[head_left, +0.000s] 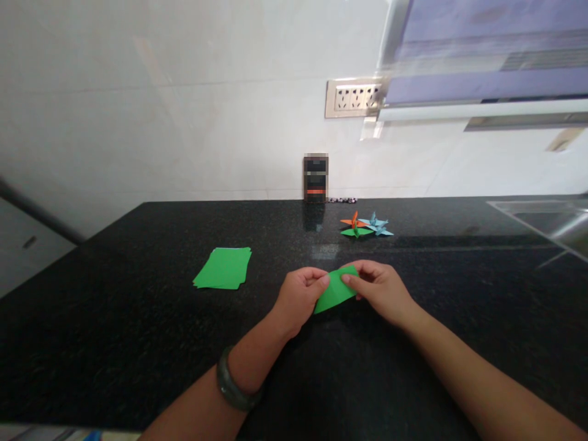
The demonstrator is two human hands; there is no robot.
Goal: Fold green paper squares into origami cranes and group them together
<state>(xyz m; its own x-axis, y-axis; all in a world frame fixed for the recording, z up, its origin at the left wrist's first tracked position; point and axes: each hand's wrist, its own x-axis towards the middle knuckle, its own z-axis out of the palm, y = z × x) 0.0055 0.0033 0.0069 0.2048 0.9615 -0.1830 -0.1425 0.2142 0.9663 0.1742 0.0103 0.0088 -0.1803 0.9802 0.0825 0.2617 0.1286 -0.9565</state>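
Observation:
Between my two hands is a folded sheet of green paper, held tilted above the dark countertop. My left hand pinches its left side, with the thumb on top near the upper edge. On the other side my right hand grips the paper, thumb pressed on its face and fingers curled behind it. The fingertips behind the paper are partly hidden. To the left lies a stack of green paper sheets. Beyond my right hand sit several folded paper cranes: an orange one, a green one and light blue ones.
A phone, blurred out, leans upright against the tiled wall, with a beaded strap beside it. Above is a wall socket panel. A sink is set into the black countertop at the far right.

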